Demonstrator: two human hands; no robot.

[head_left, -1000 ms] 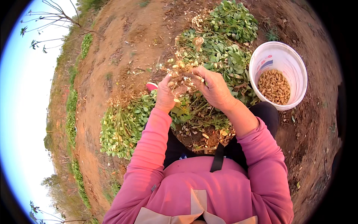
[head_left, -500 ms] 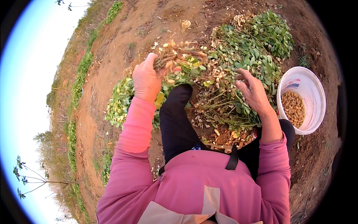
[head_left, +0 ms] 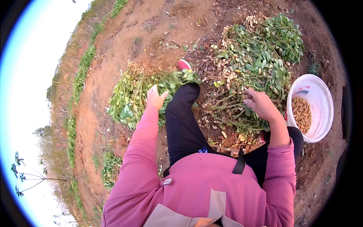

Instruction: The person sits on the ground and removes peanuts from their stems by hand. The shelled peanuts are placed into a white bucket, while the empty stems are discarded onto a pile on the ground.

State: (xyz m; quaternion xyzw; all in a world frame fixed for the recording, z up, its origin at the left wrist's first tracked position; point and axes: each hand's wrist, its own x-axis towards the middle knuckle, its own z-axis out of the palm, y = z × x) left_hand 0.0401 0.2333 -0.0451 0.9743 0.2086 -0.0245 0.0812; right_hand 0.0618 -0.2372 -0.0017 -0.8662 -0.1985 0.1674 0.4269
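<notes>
1. While your left hand (head_left: 155, 97) is spread wide and bare over the left heap (head_left: 128, 100), lift it clear gently so no stems (head_left: 140, 84) snag.
2. Your right hand (head_left: 262, 106) is half-curled at the right heap (head_left: 261, 66); I cannot tell whether it pinches anything. Grip close to the pale pods (head_left: 229, 74), sparing the leaves.
3. Just beside your right knee (head_left: 295, 139) stands the white bucket (head_left: 324, 104): brown nuts (head_left: 301, 114) lie inside, with bare wall above.
</notes>
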